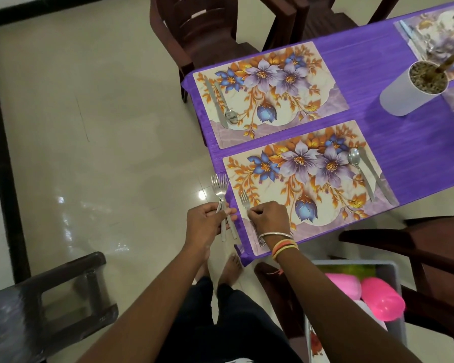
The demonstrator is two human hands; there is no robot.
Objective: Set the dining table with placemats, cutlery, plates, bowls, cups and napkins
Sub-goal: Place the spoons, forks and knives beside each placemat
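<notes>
Two floral placemats lie side by side on the purple table (pixel 417 158). On the near placemat (pixel 309 184), a spoon (pixel 358 170) and a knife (pixel 375 176) rest at the right side. My right hand (pixel 269 217) pinches a single fork (pixel 244 200) at this mat's left edge, tines pointing away from me. Just off the table's corner, my left hand (pixel 207 222) grips a bundle of forks (pixel 219 189). A knife (pixel 215 103) and a spoon (pixel 227 108) lie at the left of the far placemat (pixel 270 93).
A white pot (pixel 406 93) with soil and a stem stands on the table at the right, beside more placemats (pixel 435 30). Dark chairs (pixel 205 27) surround the table. A grey bin (pixel 393 273) with pink cups (pixel 380 297) sits at my lower right. A dark stool (pixel 50 297) stands at the lower left.
</notes>
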